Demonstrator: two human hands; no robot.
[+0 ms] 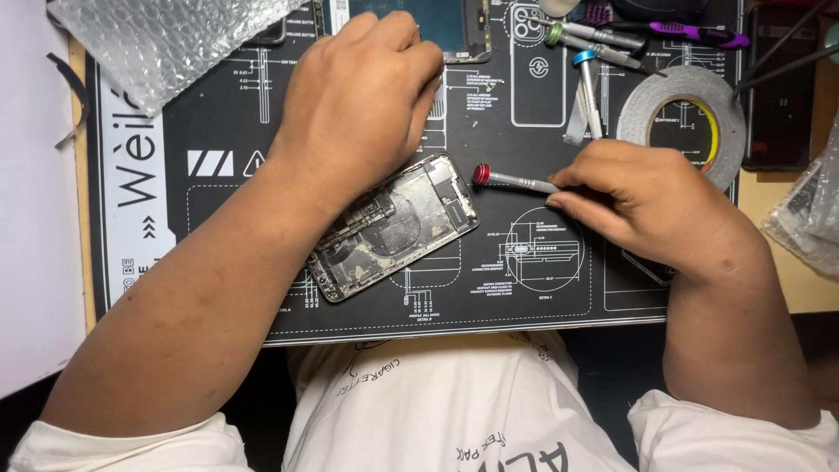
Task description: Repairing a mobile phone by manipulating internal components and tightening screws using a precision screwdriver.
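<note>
An opened phone housing [395,227], its back removed and inner plates exposed, lies tilted on a black repair mat [542,297] printed with white diagrams. The left hand [358,96] rests knuckles-up just above the housing, the wrist crossing its upper left edge. To the housing's right, the right hand [651,205] pinches a slim screwdriver [511,179] whose red cap points at the housing's top corner. Farther right of the housing sits a roll of tape [686,122]; more screwdrivers [594,52] lie above it. Bubble wrap [166,39] lies well up and left.
</note>
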